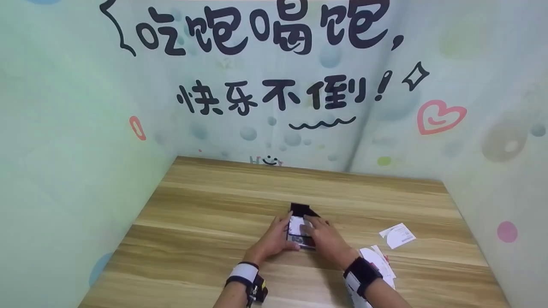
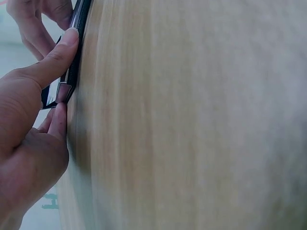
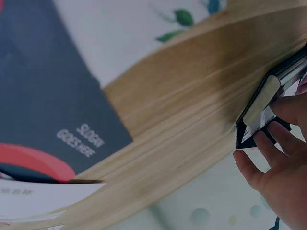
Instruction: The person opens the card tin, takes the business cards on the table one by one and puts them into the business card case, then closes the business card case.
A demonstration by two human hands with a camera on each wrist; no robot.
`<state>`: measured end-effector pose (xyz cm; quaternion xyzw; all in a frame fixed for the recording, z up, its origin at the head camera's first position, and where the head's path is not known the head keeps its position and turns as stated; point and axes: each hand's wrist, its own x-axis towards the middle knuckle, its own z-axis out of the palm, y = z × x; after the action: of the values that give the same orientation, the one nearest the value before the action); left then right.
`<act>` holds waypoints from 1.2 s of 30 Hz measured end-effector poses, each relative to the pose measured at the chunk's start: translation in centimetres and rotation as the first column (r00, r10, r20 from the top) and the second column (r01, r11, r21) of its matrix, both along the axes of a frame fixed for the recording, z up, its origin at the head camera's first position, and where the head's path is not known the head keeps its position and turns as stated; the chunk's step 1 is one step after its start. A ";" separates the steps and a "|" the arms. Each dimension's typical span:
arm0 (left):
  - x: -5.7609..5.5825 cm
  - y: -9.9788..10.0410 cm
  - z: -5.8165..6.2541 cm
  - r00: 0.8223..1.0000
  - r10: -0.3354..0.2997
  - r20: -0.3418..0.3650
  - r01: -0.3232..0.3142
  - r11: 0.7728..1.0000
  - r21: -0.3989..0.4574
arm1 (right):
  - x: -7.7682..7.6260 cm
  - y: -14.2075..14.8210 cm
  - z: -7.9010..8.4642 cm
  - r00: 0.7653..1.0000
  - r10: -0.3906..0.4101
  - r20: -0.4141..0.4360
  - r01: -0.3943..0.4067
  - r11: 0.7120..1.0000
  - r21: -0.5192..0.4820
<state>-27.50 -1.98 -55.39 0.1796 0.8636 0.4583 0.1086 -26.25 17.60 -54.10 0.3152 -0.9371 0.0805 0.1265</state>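
A black business card case (image 1: 299, 209) lies on the wooden table with its flap raised on the far side. Inside it is a white card (image 1: 295, 223) with a printed pattern. My left hand (image 1: 274, 239) grips the case from the left, its thumb along the near edge and its fingers at the side, as the left wrist view also shows. From the right, my right hand (image 1: 329, 240) reaches over the case and its fingertips touch the card. In the right wrist view its fingers (image 3: 268, 143) are spread over the case, hiding part of it.
Several loose printed cards (image 1: 374, 256) lie beside and partly under my right forearm. Another white card (image 1: 398, 236) lies apart on the right of the table (image 1: 205, 214). Printed fabric walls (image 1: 265, 141) stand behind the table and at both sides.
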 end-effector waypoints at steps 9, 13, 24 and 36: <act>-0.1 -0.2 -0.3 0.999 -0.012 -0.032 0.013 1.000 0.012 | 1.1 -0.3 -0.3 1.000 -0.011 0.027 0.011 1.000 0.025; -0.1 -0.4 -0.4 0.999 -0.009 -0.040 0.009 1.000 0.007 | 1.7 -0.7 -0.5 0.999 -0.018 0.039 0.016 0.999 0.048; -0.2 -0.2 -0.3 0.996 -0.014 -0.086 0.016 1.000 0.021 | 3.4 -1.5 -0.4 0.999 -0.036 0.006 0.036 0.995 0.088; 0.0 0.1 -0.6 0.995 -0.012 -0.095 0.012 1.000 -0.003 | 5.3 -1.1 0.1 0.981 -0.189 -0.037 0.187 0.981 -0.041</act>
<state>-27.48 -1.84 -55.97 0.2063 0.8673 0.4474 0.0705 -20.95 16.49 -54.03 0.2244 -0.9583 0.0791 0.1585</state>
